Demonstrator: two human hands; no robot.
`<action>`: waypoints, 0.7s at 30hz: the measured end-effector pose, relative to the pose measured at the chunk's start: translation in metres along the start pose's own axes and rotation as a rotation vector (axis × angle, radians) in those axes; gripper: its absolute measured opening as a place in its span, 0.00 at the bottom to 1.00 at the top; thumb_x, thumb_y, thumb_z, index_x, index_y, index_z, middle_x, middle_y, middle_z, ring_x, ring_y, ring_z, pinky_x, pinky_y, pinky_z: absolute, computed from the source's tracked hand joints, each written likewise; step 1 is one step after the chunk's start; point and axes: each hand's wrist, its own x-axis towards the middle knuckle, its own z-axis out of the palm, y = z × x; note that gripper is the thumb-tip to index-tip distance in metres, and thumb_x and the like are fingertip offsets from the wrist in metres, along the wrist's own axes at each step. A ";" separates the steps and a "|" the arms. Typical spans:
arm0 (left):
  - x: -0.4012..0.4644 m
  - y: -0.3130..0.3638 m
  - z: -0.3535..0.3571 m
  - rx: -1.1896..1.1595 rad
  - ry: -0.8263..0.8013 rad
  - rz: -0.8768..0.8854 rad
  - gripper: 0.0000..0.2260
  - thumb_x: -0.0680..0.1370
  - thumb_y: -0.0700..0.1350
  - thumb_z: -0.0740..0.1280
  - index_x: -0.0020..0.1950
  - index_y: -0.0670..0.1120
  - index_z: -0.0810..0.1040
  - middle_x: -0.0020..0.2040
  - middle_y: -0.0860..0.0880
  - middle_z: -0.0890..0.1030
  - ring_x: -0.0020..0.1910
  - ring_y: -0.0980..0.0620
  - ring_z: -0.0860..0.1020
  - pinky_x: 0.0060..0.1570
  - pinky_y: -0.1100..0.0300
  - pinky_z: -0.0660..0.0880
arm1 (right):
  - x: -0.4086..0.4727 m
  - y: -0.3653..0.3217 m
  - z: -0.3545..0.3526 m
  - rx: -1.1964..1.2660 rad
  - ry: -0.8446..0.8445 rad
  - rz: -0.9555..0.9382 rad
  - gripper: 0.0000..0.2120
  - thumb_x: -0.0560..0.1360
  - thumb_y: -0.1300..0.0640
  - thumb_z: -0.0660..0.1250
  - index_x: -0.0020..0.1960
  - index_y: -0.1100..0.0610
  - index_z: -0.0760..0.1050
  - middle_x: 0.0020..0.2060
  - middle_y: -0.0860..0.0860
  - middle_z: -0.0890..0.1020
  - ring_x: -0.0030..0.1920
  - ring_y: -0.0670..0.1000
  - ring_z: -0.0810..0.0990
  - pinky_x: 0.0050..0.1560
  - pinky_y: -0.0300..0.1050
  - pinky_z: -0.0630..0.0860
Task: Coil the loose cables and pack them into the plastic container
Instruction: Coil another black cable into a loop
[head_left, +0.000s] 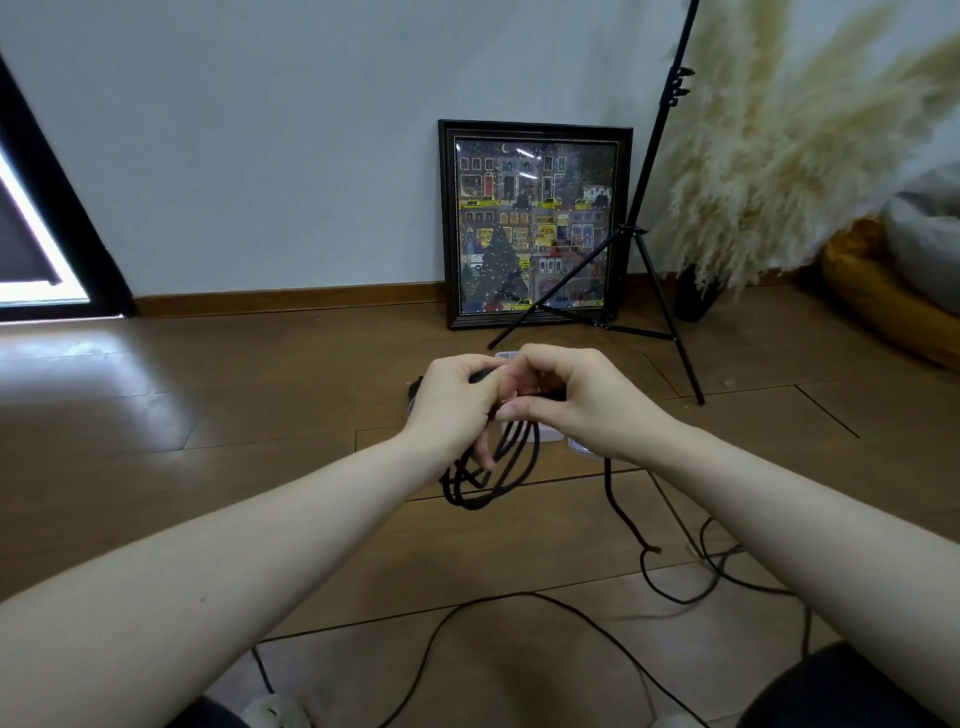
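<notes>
A black cable hangs in several loops below my hands, above the wooden floor. My left hand grips the top of the loops. My right hand is held against it and pinches the same cable near the top. From under my right wrist a loose tail of the cable drops to the floor. Behind my hands lies the clear plastic container, mostly hidden by them. More loose black cable snakes across the floor close to me.
A framed picture leans on the wall ahead. A black tripod stand has its legs spread just right of the container. Pampas grass in a dark vase and cushions fill the right side. A dark door frame is at the left.
</notes>
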 end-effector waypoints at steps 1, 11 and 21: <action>0.000 -0.001 0.002 -0.007 -0.015 0.000 0.08 0.83 0.45 0.64 0.55 0.45 0.82 0.23 0.50 0.77 0.15 0.51 0.69 0.17 0.61 0.68 | 0.001 0.002 0.001 0.026 0.017 0.020 0.07 0.71 0.56 0.76 0.44 0.53 0.78 0.37 0.56 0.80 0.38 0.53 0.77 0.45 0.59 0.77; 0.004 0.003 -0.002 -0.350 -0.315 -0.152 0.12 0.83 0.46 0.61 0.58 0.44 0.82 0.25 0.51 0.67 0.16 0.57 0.58 0.17 0.70 0.56 | -0.007 0.035 -0.017 0.201 0.100 0.292 0.29 0.61 0.40 0.74 0.58 0.47 0.72 0.52 0.49 0.77 0.32 0.42 0.74 0.33 0.39 0.73; 0.007 0.007 -0.015 -0.537 -0.093 -0.099 0.13 0.84 0.45 0.60 0.58 0.39 0.80 0.27 0.50 0.66 0.19 0.57 0.58 0.18 0.67 0.55 | -0.021 0.045 -0.030 0.536 -0.222 0.498 0.25 0.77 0.40 0.56 0.52 0.63 0.73 0.46 0.59 0.83 0.26 0.51 0.62 0.29 0.42 0.65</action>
